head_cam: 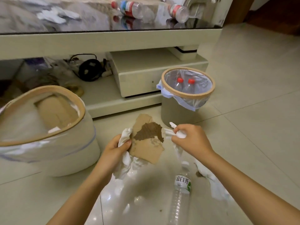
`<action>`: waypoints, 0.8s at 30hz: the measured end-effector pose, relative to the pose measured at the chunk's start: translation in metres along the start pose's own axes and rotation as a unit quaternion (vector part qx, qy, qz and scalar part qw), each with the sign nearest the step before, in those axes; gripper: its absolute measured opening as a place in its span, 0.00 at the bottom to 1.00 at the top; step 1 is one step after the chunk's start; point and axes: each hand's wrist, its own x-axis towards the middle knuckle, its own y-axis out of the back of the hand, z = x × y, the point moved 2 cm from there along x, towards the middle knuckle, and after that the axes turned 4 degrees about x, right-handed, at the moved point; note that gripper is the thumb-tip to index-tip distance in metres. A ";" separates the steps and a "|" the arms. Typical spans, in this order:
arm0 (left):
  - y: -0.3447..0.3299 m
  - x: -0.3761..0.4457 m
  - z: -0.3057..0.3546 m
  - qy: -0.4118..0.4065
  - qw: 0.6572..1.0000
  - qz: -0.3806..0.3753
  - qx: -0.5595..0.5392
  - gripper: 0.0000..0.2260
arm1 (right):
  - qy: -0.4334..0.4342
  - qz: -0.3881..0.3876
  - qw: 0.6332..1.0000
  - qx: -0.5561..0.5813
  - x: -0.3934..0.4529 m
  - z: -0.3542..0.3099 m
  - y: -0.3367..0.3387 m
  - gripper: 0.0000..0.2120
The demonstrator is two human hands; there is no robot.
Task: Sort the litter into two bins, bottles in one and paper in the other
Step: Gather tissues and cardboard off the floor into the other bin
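Note:
My left hand (116, 151) grips a torn brown cardboard piece (146, 140) together with crumpled white tissue (125, 137) above the floor. My right hand (189, 138) is closed on another wad of white tissue (177, 133) just right of the cardboard. The near left bin (82, 111) holds brown cardboard and white paper. The right bin (211, 88) has a plastic liner and two red-capped bottles (185, 86) inside. A clear white-capped bottle (181, 195) lies on the floor below my right hand. More white tissue (214, 184) lies to its right.
A glossy table top (90, 25) at the back carries two red-labelled bottles (133, 8) and white paper scraps (56, 15). Its lower shelf holds a drawer unit (142, 73), a black cable coil (89, 69) and bags. Pale floor tiles extend to the right.

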 end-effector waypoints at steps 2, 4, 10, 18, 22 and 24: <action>0.016 -0.002 0.017 -0.037 0.999 0.019 0.009 0.08 | 0.018 -0.005 0.999 0.025 0.009 -0.023 -0.004 0.05; 0.035 -0.005 0.040 -0.075 0.996 0.048 0.023 0.08 | 0.038 -0.011 0.998 0.054 0.018 -0.051 -0.008 0.06; 0.127 -0.016 0.110 -0.190 0.964 0.148 0.114 0.05 | 0.106 -0.021 0.985 0.134 0.039 -0.147 -0.024 0.06; 0.236 -0.007 0.115 -0.154 0.935 0.278 0.157 0.04 | 0.179 -0.047 0.969 0.163 0.054 -0.242 -0.067 0.04; 0.251 0.009 0.090 -0.080 0.917 0.278 0.275 0.07 | 0.163 -0.074 0.969 0.173 0.056 -0.269 -0.101 0.08; 0.251 0.019 0.079 -0.048 0.907 0.250 0.336 0.07 | 0.151 -0.084 0.969 0.175 0.056 -0.277 -0.113 0.08</action>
